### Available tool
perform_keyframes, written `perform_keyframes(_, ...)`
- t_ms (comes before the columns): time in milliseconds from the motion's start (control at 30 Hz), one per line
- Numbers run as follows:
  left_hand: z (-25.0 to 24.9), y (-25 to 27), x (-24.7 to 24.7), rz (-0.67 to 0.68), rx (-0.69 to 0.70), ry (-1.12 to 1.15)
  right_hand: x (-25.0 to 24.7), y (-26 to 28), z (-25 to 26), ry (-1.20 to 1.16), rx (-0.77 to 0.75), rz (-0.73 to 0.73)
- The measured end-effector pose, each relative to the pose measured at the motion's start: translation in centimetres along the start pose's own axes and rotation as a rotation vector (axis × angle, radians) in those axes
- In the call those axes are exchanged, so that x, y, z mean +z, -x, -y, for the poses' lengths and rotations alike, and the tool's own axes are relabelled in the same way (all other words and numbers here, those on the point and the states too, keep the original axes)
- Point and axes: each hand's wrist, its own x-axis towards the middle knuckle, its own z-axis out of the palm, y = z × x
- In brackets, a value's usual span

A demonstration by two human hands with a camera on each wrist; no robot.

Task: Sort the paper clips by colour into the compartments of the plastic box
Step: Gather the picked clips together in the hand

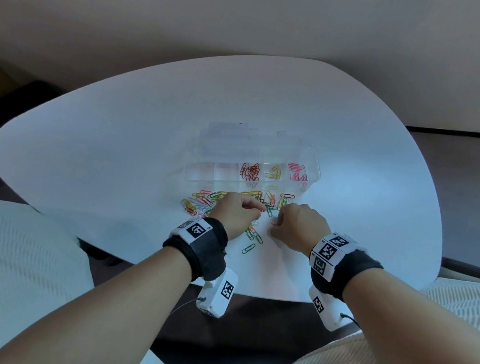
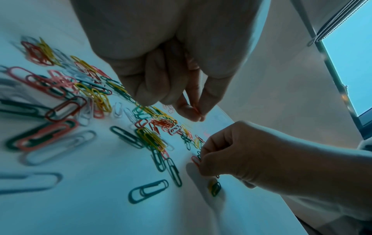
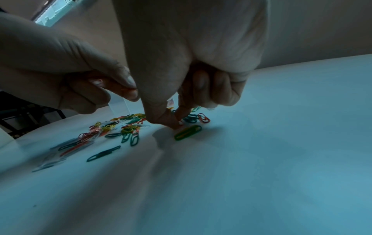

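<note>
At six o'clock of the clear plastic box [image 1: 312, 165], loose paper clips [image 1: 201, 203] litter the white table [image 1: 118, 155]; left hand [image 1: 234, 213] has its grip pinched tight on a red clip [image 2: 196, 109]; right hand [image 1: 299, 225] presses thumb and forefinger down at the table, what it holds I cannot tell; red, yellow, pink clips sit sorted in the box.

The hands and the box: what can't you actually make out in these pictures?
- Left hand: pinches a reddish clip, mostly covered by fingertips in both wrist views.
- Right hand: fingertips are down on the table; whether they hold a clip is hidden.
- Plastic box: clear walls fade in the head view; the compartment count is unclear.
</note>
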Motion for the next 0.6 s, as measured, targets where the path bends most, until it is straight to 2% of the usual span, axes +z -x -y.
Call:
perform_keyframes(100, -0.8, 0.4, -0.2, 0.006, -0.014, 0.023, -1.0, -0.3, -0.5, -0.28, -0.026, 0.075)
perform_keyframes(167, -1.1, 0.4, -0.5, 0.033, -0.102, 0.152, -2.2, -0.4, -0.8, -0.707, 0.014, 0.196)
perform_keyframes(233, -1.4, 0.3, -0.7, 0.063, -0.206, 0.396, -3.3, -0.4, -1.2, -1.205, 0.073, 0.353)
perform_keyframes(300, -2.0, 0.3, -0.9, 0.074, -0.266, 0.601, -4.3, -0.1, -1.3, -1.487, 0.089, 0.445)
perform_keyframes(433, -3.6, 0.2, -0.8, 0.151, -0.296, 0.807, -5.8, 0.4, -1.1, -1.795, 0.026, 0.494)
perform_keyframes(600, -5.9, -0.5, -0.4, 0.224, -0.289, 0.945, -8.1, 1.2, -0.8, -1.997, -0.045, 0.356)
